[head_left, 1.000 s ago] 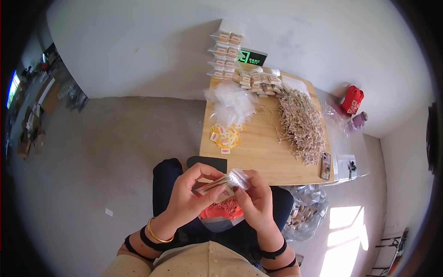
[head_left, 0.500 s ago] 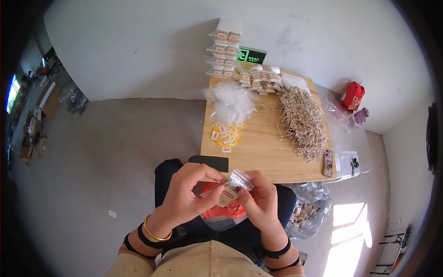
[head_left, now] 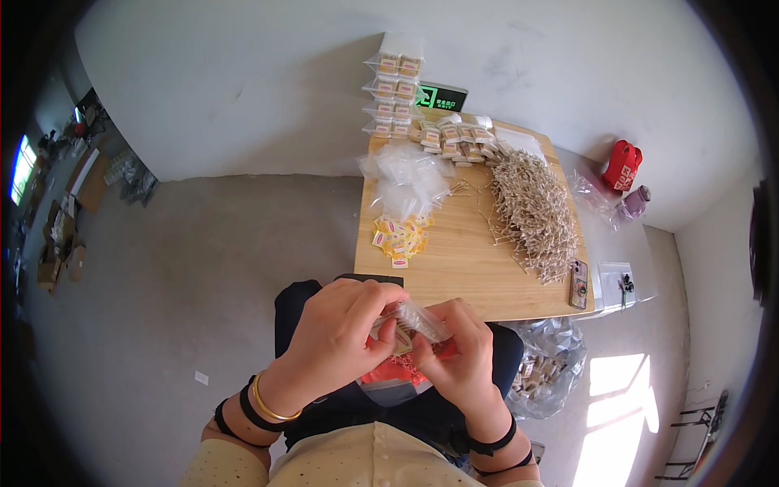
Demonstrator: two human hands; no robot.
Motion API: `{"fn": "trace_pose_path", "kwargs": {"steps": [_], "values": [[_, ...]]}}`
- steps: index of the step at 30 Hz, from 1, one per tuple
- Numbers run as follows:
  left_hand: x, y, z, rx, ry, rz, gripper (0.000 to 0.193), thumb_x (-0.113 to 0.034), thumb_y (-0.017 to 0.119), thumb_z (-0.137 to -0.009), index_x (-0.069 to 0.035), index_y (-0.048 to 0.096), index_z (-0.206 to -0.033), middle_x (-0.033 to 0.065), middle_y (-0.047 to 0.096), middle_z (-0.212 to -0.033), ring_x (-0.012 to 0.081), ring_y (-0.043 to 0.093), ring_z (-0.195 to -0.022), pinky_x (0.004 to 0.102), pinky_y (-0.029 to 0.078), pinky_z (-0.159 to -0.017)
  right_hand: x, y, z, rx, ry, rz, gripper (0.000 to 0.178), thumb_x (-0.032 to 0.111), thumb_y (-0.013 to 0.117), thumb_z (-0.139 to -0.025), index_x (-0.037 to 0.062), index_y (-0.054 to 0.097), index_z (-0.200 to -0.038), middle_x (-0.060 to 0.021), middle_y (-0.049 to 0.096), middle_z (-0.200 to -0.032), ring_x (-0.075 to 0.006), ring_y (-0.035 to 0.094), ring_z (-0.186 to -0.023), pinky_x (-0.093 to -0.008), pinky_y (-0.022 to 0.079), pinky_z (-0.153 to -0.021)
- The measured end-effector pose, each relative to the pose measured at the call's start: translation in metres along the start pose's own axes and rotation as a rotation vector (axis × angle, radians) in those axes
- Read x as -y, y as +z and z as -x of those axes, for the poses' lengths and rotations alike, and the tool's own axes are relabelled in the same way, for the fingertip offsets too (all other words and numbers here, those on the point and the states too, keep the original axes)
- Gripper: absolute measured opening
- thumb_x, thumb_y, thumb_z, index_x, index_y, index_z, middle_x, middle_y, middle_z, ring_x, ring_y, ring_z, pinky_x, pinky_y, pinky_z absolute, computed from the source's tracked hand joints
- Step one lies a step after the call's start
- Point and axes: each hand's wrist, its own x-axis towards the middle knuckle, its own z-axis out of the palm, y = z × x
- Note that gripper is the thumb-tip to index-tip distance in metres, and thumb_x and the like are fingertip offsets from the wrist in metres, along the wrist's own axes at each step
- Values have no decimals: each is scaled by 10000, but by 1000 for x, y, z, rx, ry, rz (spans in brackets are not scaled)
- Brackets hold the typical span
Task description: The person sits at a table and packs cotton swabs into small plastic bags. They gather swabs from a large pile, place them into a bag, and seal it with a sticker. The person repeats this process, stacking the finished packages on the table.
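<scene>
Above my lap, a small transparent plastic bag of cotton swabs (head_left: 422, 320), with a yellowish label card in it, is held between both hands. My left hand (head_left: 342, 326) pinches its left end with thumb and forefinger. My right hand (head_left: 461, 351) has its fingers closed round the right end. Fingers hide part of the bag. Below it, a red bag or cloth with small red bits (head_left: 389, 372) lies in my lap. On the wooden table (head_left: 454, 284) ahead are small yellow label cards (head_left: 401, 237), flat transparent bags (head_left: 406, 178) and a big heap of loose cotton swabs (head_left: 531, 215).
Filled swab packs (head_left: 458, 140) lie at the table's back, beside a tall stack of packs (head_left: 396, 89). A phone (head_left: 578, 284) rests at the right edge. On the floor, right of my knee, stands a large plastic bag of packs (head_left: 548, 369).
My left hand has moved slightly up and right, its fingers now over the bag's upper end. The bag has turned, and its label is more covered.
</scene>
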Motion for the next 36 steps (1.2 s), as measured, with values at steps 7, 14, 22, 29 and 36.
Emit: {"fn": "trace_pose_path", "kwargs": {"steps": [7,14,22,29,36], "values": [[-5,5,-3,-77,-4,-13,308,19,731,-705,-80,600,-965,40,643,-764,228,640,-680,359,507,-709,1,0,-1,-24,-41,20,194,74,733,-707,37,642,-875,-104,617,-764,-307,581,-691,-388,455,-661],[-6,4,0,-44,-128,184,258,12,737,-751,-55,624,-973,59,692,-835,206,671,-705,322,523,-723,-9,-7,0,-2,-70,-3,199,88,708,-771,-19,665,-932,-89,632,-800,-182,594,-690,-284,460,-612],[3,-3,0,161,-430,774,221,14,706,-824,-3,617,-1025,33,667,-942,101,642,-847,276,526,-818,-15,-13,2,189,314,-699,211,42,622,-924,-66,619,-1105,-45,666,-983,-72,589,-909,-239,493,-809],[1,-3,-1,179,-462,850,221,-45,716,-845,-13,602,-1032,19,671,-924,88,651,-839,267,508,-832,-19,-17,1,249,368,-873,229,83,628,-967,-42,608,-1158,-35,667,-1023,-67,607,-949,-248,501,-848],[0,-1,1,215,-478,891,247,-59,695,-865,-13,588,-1083,14,665,-926,72,640,-816,251,506,-806,-26,-19,1,297,381,-960,236,100,640,-964,-34,611,-1156,-38,676,-1034,-78,625,-956,-252,506,-850]]}}
